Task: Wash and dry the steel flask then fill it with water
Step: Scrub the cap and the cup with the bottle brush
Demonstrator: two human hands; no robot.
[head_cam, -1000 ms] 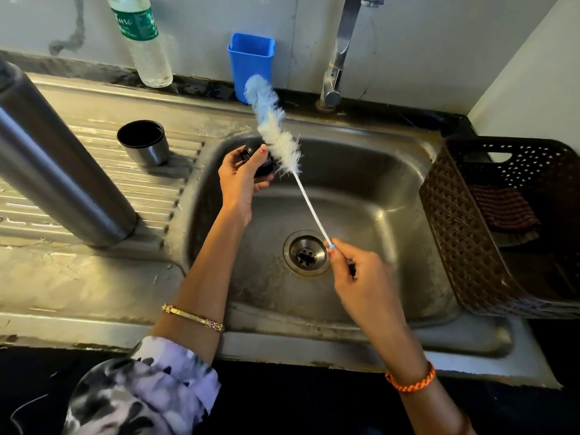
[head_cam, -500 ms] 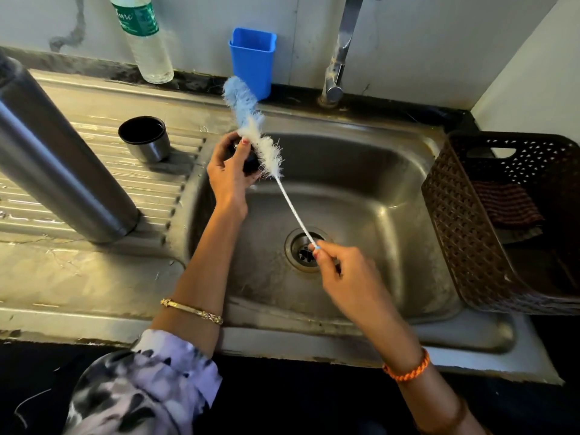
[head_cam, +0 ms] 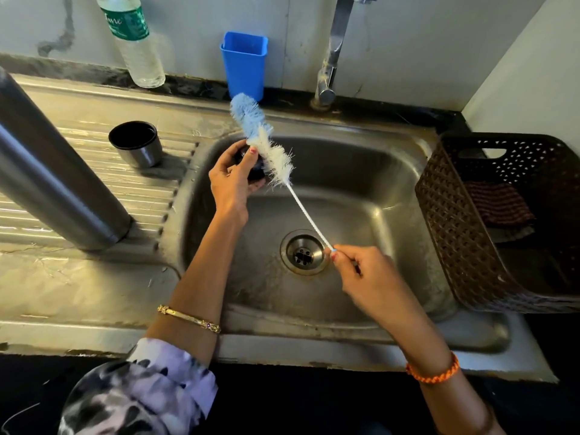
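Steel flask (head_cam: pixel 53 171) upright on drainboard, left hand (head_cam: pixel 233 177) gripping dark stopper (head_cam: pixel 255 171), right hand (head_cam: pixel 361 271) pinching brush (head_cam: pixel 266 146)

Back on the ledge you're seeing a clear plastic water bottle (head_cam: pixel 138 48) standing against the wall, with a blue plastic holder (head_cam: pixel 244 65) sitting nearby to its right. Over on your right, a brown perforated basket (head_cam: pixel 455 221) is resting beside the basin, holding a dark striped cloth (head_cam: pixel 499 205).

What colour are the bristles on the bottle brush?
Bottle brush: bristles light blue at the tip, white lower down; head view.
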